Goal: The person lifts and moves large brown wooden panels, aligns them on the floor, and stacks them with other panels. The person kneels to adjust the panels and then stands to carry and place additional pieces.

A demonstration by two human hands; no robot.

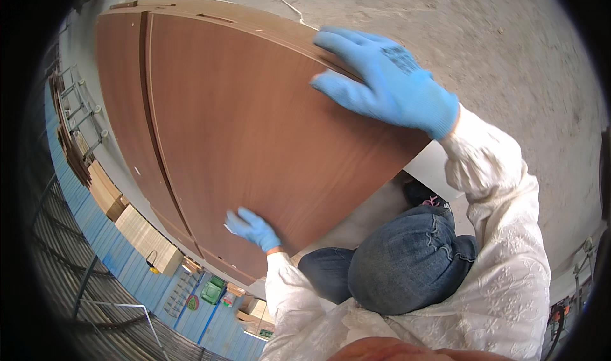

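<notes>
I'm resting my left hand [256,229] against the panel [254,125], right hand [394,87] spanning its edge, both sets of fingers apart, uneven pushing possibly risking a slip.

Grey floor [509,62] stretches toward a blue panelled wall [114,253].

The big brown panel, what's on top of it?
Over the brown panel are the right hand, at its edge, and the left hand, both gloved in blue. The patches beneath them are hidden.
</notes>
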